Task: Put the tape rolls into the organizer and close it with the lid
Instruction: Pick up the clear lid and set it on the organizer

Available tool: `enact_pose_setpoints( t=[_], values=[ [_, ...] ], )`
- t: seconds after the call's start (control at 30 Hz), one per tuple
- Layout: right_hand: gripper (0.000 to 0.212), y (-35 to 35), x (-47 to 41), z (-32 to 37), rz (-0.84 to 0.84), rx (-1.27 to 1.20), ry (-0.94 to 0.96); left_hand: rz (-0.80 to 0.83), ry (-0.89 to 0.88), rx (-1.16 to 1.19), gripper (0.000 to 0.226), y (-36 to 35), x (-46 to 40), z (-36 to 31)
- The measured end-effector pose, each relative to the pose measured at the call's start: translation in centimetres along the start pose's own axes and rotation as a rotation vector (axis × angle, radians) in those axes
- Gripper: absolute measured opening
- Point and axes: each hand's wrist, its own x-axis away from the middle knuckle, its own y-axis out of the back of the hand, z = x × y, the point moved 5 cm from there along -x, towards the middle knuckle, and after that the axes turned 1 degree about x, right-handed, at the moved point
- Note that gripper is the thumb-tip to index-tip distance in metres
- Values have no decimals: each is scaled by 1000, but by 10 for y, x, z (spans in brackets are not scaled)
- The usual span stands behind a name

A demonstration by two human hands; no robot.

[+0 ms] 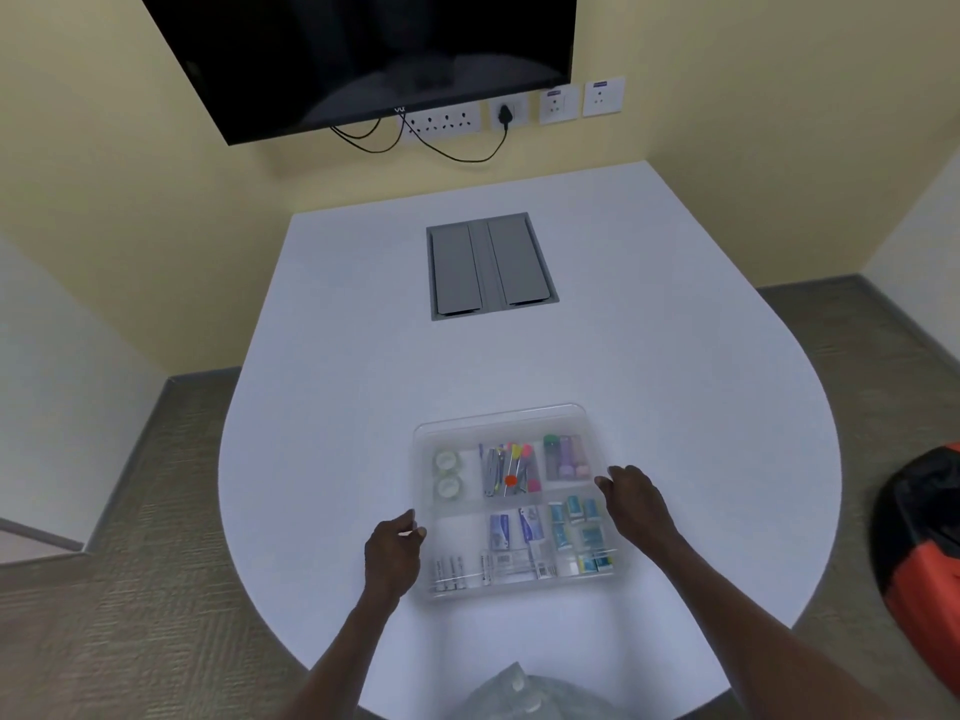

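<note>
Tape rolls (447,474) sit in organizer (582,576), lid (498,420) pinched by left hand (392,556) and right hand (636,498) for alignment.

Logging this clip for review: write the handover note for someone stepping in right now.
Left hand: at the organizer's left edge, fingers pinching the rim.
Right hand: at its right edge, fingers on the rim.
Two tape rolls lie in the far-left compartment.
A clear lid seems to be on; blur hides whether it is pressed fully down.
Done: tape stowed. Left: check the lid is seated, then let go.
</note>
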Motion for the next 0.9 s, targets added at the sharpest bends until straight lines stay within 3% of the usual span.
enact_pose_setpoints(
  t=[0.27,0.43,0.67,0.9],
  values=[
    [32,-4,4,-2,47,-10,-13,2,5,-36,37,-5,0,17],
    [31,-6,11,-5,51,-24,-41,-8,-33,-65,23,-9,2,14],
    [27,-10,14,-12,136,-45,-102,12,-46,-120,38,-10,11,9],
    [41,-11,15,-21,189,-214,-140,41,13,-129,41,-6,19,8]
  ],
)
